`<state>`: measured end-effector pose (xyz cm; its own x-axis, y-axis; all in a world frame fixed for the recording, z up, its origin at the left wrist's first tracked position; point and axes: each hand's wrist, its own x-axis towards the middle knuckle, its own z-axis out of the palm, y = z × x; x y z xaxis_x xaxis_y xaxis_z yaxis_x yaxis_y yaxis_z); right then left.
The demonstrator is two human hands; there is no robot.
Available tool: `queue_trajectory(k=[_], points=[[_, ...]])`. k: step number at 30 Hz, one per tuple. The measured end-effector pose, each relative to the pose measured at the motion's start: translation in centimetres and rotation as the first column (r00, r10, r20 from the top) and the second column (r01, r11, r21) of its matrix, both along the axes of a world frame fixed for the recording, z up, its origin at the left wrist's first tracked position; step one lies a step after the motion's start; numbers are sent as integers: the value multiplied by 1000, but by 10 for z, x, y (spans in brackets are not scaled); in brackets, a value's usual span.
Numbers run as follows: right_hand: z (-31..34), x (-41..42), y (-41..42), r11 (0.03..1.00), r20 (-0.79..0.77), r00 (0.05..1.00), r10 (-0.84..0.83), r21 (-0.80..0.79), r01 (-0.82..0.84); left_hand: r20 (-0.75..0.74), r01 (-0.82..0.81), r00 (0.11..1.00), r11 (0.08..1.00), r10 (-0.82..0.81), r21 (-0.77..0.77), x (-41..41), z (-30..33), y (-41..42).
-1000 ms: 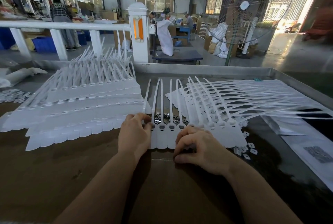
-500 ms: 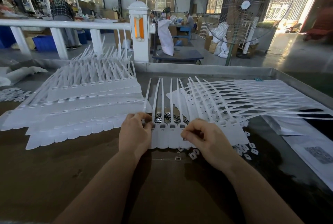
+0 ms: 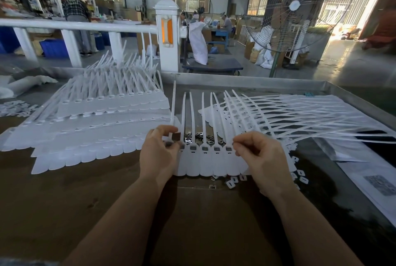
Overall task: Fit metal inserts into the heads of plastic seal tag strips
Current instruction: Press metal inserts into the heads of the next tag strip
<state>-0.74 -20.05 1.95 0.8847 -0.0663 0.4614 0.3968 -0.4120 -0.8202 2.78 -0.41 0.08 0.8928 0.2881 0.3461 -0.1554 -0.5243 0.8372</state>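
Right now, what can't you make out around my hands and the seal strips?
Head view only:
- Whether the right hand pinches an insert: fingertips curled, too small.
- What the left hand grips: its fingers cover the strip there.
- Metal inserts behind the strip: partly hidden by tails.
- Printed sheet: blurred, cut off at right.

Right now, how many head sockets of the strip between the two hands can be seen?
4 sockets show in a row across the seal tag strip, between the left hand and the right hand. More may be hidden under the fingers.

Pedestal fan [image 3: 294, 6], white railing [image 3: 75, 26]
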Motion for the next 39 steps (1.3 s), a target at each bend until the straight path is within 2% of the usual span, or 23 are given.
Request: queue_trajectory(k=[7,14,22,31,39], points=[[-2,4,-9,981,27,984,-177,89,174,-25,39,999,995,-41,-90,-1,1,6],[-1,8,-14,966,12,970,-242,93,240,-75,55,995,997,-58,-47,-1,6,21],[-4,10,-11,964,-5,982,-190,-193,185,-121,71,990,997,-71,-3,2,3,21],[-7,14,-7,908,39,981,-191,-372,192,-119,75,990,996,-71,38,2,4,18],[-11,19,-2,814,66,969,-238,-531,236,-107,61,993,994,-51,88,2,4,18]])
